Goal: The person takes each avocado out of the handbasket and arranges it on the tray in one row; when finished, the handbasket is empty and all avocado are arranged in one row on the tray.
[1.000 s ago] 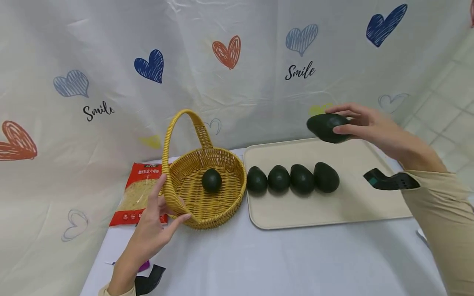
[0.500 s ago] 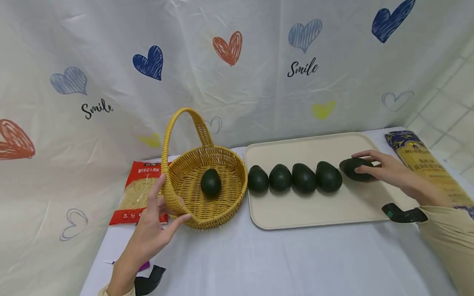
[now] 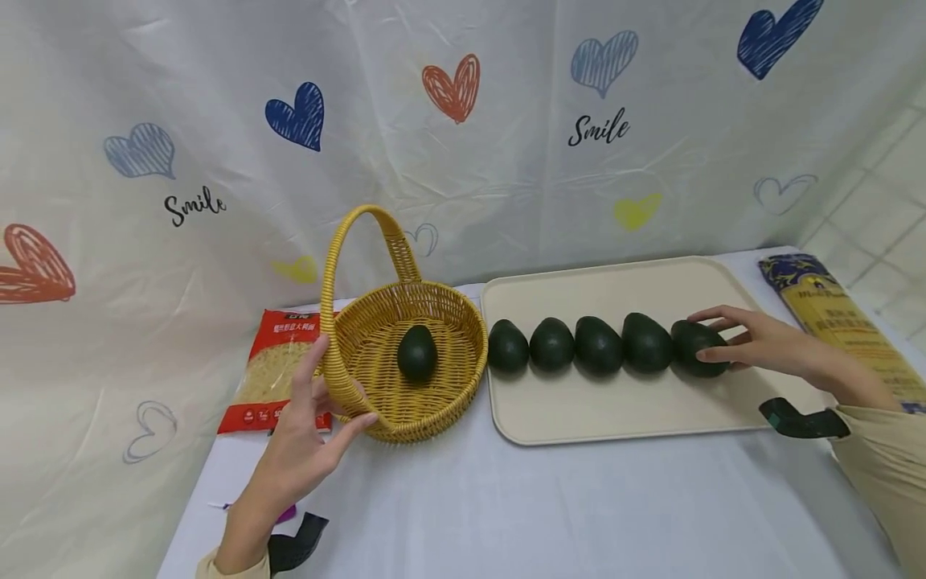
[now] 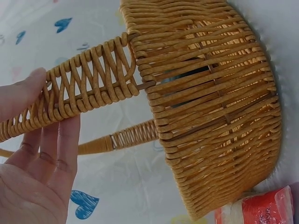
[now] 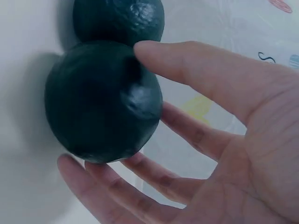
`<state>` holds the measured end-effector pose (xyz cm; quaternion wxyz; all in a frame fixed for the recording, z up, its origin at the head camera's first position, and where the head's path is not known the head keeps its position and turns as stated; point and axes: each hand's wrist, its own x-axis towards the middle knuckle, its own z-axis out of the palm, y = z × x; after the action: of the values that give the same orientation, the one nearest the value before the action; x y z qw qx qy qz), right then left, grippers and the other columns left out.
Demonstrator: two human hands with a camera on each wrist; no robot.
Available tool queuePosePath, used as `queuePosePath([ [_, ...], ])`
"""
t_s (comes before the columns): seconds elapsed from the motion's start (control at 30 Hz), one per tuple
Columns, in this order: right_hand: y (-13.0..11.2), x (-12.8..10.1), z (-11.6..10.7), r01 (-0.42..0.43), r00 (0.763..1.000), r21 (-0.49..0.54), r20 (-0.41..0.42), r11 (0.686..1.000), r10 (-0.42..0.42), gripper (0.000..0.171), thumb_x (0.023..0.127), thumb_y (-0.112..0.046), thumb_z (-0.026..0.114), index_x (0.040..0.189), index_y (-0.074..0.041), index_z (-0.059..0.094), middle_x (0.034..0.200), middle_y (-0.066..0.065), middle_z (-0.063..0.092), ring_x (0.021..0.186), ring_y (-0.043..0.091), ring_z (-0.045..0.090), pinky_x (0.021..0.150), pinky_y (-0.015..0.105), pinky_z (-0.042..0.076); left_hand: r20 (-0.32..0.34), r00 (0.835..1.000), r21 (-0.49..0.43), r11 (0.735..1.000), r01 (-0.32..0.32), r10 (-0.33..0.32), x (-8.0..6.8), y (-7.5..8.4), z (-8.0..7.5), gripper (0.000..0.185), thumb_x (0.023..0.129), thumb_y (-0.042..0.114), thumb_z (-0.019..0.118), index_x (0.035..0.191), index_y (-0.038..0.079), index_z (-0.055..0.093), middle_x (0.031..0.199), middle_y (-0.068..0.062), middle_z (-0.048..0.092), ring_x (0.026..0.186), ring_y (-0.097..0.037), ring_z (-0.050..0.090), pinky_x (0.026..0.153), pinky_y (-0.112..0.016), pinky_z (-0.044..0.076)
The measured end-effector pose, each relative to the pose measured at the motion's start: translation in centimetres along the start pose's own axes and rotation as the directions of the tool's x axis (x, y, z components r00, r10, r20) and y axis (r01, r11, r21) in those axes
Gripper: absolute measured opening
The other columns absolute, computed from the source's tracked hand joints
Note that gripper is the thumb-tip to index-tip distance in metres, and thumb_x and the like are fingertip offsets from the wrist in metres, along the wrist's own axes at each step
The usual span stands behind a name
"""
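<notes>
A yellow wicker basket [image 3: 434, 410] with one dark green avocado [image 3: 417, 354] inside stands left of centre. My left hand [image 3: 300, 450] grips the lower part of its handle [image 4: 88, 86], thumb on one side and fingers on the other. At the right end of a row of avocados on the beige tray [image 3: 579, 418], my right hand [image 3: 767, 346] holds the last avocado [image 3: 696, 347] between thumb and fingers. In the right wrist view the thumb lies on this avocado [image 5: 100, 102], which meets its neighbour [image 5: 119, 18].
A red pasta bag [image 3: 271, 370] lies behind the basket's left side. Right of the tray is a yellow and blue packet [image 3: 832, 310]. A small purple object [image 3: 287, 513] lies by my left wrist. A heart-printed cloth [image 3: 506, 177] hangs behind the table.
My right hand has brought the avocado down from above the tray to the row's right end, then slightly left against its neighbour. My left hand has stayed on the basket handle.
</notes>
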<state>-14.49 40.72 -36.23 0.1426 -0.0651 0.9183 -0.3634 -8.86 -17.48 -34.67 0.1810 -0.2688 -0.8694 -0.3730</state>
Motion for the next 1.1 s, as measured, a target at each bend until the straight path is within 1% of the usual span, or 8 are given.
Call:
queuePosePath([
  [0.27, 0.2, 0.3, 0.0, 0.001, 0.999, -0.013, -0.036, 1.0, -0.001, 0.062, 0.101, -0.015, 0.071, 0.149, 0.01, 0.04, 0.143, 0.045, 0.042, 0.115, 0.048, 0.065, 0.077, 0.027, 0.06, 0.014, 1.0, 0.007, 1.0, 0.02, -0.02, 0.2, -0.1, 0.1, 0.128, 0.069, -0.014, 0.09, 0.167, 0.013, 0.012, 0.114, -0.017, 0.071, 0.102, -0.03, 0.073, 0.087, -0.014, 0.054],
  [0.47, 0.6, 0.6, -0.1, 0.011, 1.0, -0.009, -0.018, 1.0, -0.011, 0.065, 0.102, -0.016, 0.07, 0.15, 0.009, 0.036, 0.144, 0.046, 0.039, 0.115, 0.048, 0.065, 0.078, 0.029, 0.061, 0.018, 1.0, 0.009, 1.0, 0.01, -0.01, 0.5, -0.1, -0.1, 0.127, 0.069, -0.014, 0.09, 0.166, 0.012, 0.012, 0.11, -0.017, 0.072, 0.097, -0.028, 0.074, 0.086, -0.014, 0.055],
  [0.57, 0.4, 0.7, -0.5, 0.006, 1.0, -0.057, -0.018, 0.998, -0.007, 0.065, 0.104, -0.021, 0.067, 0.153, 0.007, 0.035, 0.146, 0.044, 0.039, 0.121, 0.055, 0.059, 0.085, 0.042, 0.059, 0.013, 1.0, 0.005, 1.0, -0.006, 0.006, 0.5, -0.2, -0.2, 0.127, 0.069, -0.015, 0.09, 0.166, 0.011, 0.012, 0.108, -0.015, 0.072, 0.094, -0.027, 0.073, 0.086, -0.012, 0.054],
  [0.63, 0.1, 0.7, -0.9, -0.004, 1.0, -0.083, -0.027, 0.997, 0.002, 0.064, 0.106, -0.026, 0.064, 0.154, 0.006, 0.034, 0.148, 0.043, 0.039, 0.125, 0.06, 0.053, 0.091, 0.055, 0.054, 0.011, 1.0, -0.002, 1.0, -0.015, 0.015, 0.6, -0.2, -0.2, 0.128, 0.068, -0.015, 0.09, 0.166, 0.01, 0.012, 0.106, -0.015, 0.073, 0.092, -0.026, 0.073, 0.085, -0.012, 0.054],
  [0.73, -0.7, 0.9, -1.4, 0.003, 0.997, -0.106, -0.07, 0.994, -0.01, 0.061, 0.108, -0.028, 0.059, 0.153, 0.006, 0.035, 0.149, 0.041, 0.039, 0.128, 0.064, 0.046, 0.094, 0.069, 0.046, 0.01, 1.0, -0.008, 1.0, -0.018, 0.018, 0.6, -0.2, -0.3, 0.128, 0.068, -0.016, 0.09, 0.166, 0.009, 0.012, 0.105, -0.014, 0.072, 0.091, -0.025, 0.073, 0.085, -0.012, 0.054],
  [0.87, -3.6, 1.3, -1.4, 0.037, 0.991, -0.113, -0.126, 0.993, -0.051, 0.058, 0.109, -0.027, 0.058, 0.152, 0.006, 0.038, 0.151, 0.038, 0.036, 0.131, 0.062, 0.042, 0.095, 0.075, 0.042, 0.011, 1.0, -0.001, 1.0, -0.014, 0.014, 0.4, -0.3, -0.3, 0.127, 0.069, -0.014, 0.09, 0.166, 0.01, 0.012, 0.105, -0.014, 0.072, 0.09, -0.023, 0.072, 0.084, -0.01, 0.053],
  [0.97, -7.1, 1.9, -0.1, 0.13, 0.973, -0.12, -0.178, 0.984, -0.15, 0.052, 0.107, -0.021, 0.062, 0.149, 0.005, 0.044, 0.149, 0.036, 0.039, 0.13, 0.059, 0.046, 0.097, 0.074, 0.042, 0.01, 1.0, 0.009, 1.0, -0.008, 0.008, 0.3, -0.3, -0.3, 0.126, 0.069, -0.014, 0.09, 0.166, 0.01, 0.012, 0.106, -0.013, 0.073, 0.089, -0.02, 0.072, 0.084, -0.01, 0.052],
  [1.1, -12.6, 3.2, 3.7, 0.325, 0.915, -0.096, -0.22, 0.941, -0.339, 0.042, 0.101, -0.009, 0.068, 0.139, 0.004, 0.056, 0.14, 0.029, 0.05, 0.124, 0.051, 0.054, 0.1, 0.067, 0.046, 0.008, 1.0, 0.01, 1.0, -0.009, 0.009, 0.3, -0.2, -0.2, 0.126, 0.07, -0.013, 0.09, 0.166, 0.01, 0.013, 0.106, -0.013, 0.073, 0.084, -0.015, 0.068, 0.079, -0.016, 0.055],
])
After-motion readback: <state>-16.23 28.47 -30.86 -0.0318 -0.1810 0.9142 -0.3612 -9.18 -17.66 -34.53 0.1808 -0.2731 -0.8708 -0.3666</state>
